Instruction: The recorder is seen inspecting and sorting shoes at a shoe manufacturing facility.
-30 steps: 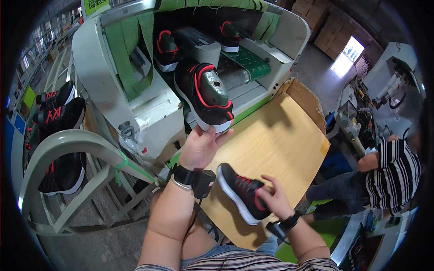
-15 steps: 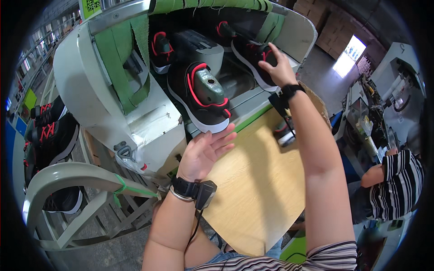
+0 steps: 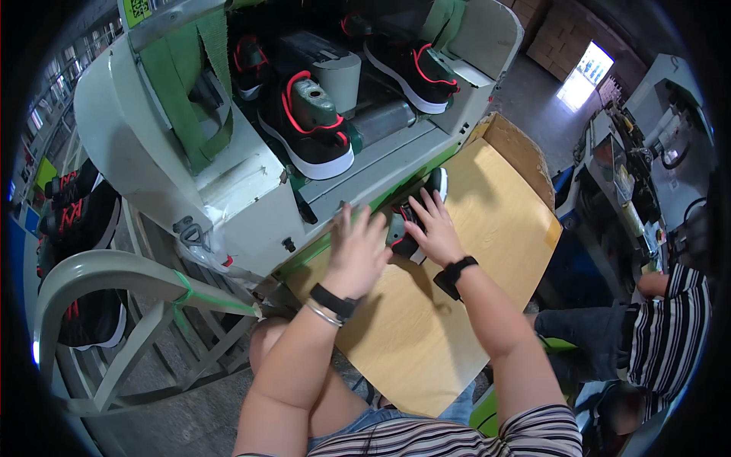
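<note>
On the wooden board [image 3: 487, 228] lies a black shoe with red trim, a white sole and a green last inside [image 3: 397, 228]. My right hand [image 3: 435, 234] is on its upper, thumb and fingers bent around it; the shoe's far side is hidden. Just left of it, my left hand [image 3: 355, 255] hovers empty over the board's edge, its fingers apart and blurred by motion. Beyond, in the machine [image 3: 251, 190], sit a left front shoe [image 3: 304, 126] and a right front shoe [image 3: 411, 72], both black and red on lasts, with further shoes behind.
Several black shoes [image 3: 76, 221] rest on a rack at the left, behind a curved metal rail [image 3: 114, 266]. A cardboard wall [image 3: 518, 156] borders the board's far right. Another person in a striped shirt [image 3: 666, 327] works beside equipment [image 3: 617, 183] at the right.
Both hands have left the front shoes in the machine and come down toward the board. My right hand has reached the shoe lying there. The view has shifted slightly.
</note>
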The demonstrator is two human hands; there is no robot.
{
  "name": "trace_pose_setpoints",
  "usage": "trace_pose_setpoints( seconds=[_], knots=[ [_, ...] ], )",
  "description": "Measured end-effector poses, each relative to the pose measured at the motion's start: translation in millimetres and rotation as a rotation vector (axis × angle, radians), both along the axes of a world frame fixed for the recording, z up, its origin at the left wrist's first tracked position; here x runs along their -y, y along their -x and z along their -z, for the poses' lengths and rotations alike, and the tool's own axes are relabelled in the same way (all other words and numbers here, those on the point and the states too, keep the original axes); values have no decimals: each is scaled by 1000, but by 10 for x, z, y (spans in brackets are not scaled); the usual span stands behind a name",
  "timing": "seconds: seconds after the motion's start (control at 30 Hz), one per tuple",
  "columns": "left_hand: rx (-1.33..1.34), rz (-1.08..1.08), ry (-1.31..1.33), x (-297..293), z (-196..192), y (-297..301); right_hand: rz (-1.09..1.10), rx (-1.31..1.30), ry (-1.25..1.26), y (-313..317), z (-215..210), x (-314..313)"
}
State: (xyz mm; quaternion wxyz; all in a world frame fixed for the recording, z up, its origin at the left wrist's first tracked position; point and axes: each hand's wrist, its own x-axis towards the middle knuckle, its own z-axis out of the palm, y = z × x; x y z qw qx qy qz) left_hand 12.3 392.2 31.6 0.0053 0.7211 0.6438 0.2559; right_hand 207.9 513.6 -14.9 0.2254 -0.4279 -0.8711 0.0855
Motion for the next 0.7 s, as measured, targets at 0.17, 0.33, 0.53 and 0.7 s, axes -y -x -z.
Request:
trace_pose_setpoints(
  seconds=[0.17, 0.33, 0.53, 0.7],
  knots=[
    [214, 260, 399, -6, 219, -592, 62, -402, 254, -387, 114, 546],
    [545, 350, 99, 44, 406, -782, 316, -146, 200, -557, 104, 878],
    [830, 355, 632, -67, 676, -746, 340, -481, 532, -948, 381, 912],
    [-81, 437, 650, 175, 796, -841, 441, -962, 431, -438, 169, 585]
  ],
)
